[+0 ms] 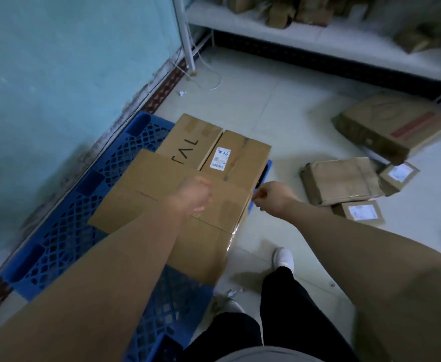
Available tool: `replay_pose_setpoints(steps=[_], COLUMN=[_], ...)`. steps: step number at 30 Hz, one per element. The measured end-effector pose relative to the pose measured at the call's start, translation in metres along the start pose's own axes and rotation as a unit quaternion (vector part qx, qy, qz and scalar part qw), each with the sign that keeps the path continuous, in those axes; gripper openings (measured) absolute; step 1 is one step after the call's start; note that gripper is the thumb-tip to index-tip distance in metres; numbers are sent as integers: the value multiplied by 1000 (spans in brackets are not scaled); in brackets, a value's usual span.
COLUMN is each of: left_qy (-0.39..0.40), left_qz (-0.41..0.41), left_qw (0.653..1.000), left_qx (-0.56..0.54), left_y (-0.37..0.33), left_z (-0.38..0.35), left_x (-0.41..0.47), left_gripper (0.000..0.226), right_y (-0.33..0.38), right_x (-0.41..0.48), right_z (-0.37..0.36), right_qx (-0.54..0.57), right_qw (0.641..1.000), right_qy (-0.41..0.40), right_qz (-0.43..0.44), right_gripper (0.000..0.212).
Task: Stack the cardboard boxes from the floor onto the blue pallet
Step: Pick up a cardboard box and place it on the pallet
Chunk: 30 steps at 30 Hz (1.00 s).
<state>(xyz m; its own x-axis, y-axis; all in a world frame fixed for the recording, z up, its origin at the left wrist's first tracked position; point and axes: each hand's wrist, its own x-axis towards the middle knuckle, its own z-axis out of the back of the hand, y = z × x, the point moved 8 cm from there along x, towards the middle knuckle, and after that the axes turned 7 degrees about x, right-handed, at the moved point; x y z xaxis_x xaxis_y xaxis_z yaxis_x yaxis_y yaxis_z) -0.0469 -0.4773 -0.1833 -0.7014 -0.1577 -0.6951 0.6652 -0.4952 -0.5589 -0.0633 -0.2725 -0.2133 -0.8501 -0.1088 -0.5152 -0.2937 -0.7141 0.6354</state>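
Blue pallet (65, 231) lies on the floor along the teal wall (57, 61). I count 3 cardboard boxes on it. At the far end are 2 side by side and touching, the lettered box (188, 139) and the labelled box (243, 158). The top box (162, 194), 1 wide flat one, lies over their near ends at the pallet's right edge. The brown face below it may be its own side or a fourth box, can't tell.

4 boxes are on the floor right of the pallet and apart from it: large box (386, 129), crumpled box (342, 178), and 2 small ones with white labels (399, 176) (363, 212), clustered round the crumpled one.

The shelf (318, 37) at the back holds brown parcels, too blurred to count.

Left hand (196, 192) is clenched in a fist over the top box, nothing in it. Right hand (273, 195) has curled fingers just beside that box's right corner; grip or contact can't tell.

2 white shoes; one shoe (283, 257) stands on the floor by the pallet's near right corner.
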Motion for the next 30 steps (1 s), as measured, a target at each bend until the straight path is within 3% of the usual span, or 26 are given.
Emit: replay_pose_setpoints(steps=[3, 12, 15, 22, 30], left_qy=[20, 107, 119, 135, 156], left_qz=[-30, -82, -72, -72, -83], left_qw=[999, 987, 985, 977, 965], left_qx=[25, 89, 103, 146, 193], left_y=[-24, -85, -89, -94, -100], left_z=[-30, -144, -184, -266, -354], left_x=[-12, -54, -66, -101, -135], left_gripper=[13, 14, 23, 19, 22], right_y=[-31, -143, -180, -258, -359], right_x=[-35, -119, -145, -200, -273], right_z=[22, 72, 86, 120, 159], right_qx=[24, 89, 95, 127, 195], right_qw=[999, 981, 975, 958, 912], right_qy=[-30, -109, -118, -150, -223], right_qz=[-35, -134, -162, -209, -283], right_gripper=[13, 15, 15, 17, 21])
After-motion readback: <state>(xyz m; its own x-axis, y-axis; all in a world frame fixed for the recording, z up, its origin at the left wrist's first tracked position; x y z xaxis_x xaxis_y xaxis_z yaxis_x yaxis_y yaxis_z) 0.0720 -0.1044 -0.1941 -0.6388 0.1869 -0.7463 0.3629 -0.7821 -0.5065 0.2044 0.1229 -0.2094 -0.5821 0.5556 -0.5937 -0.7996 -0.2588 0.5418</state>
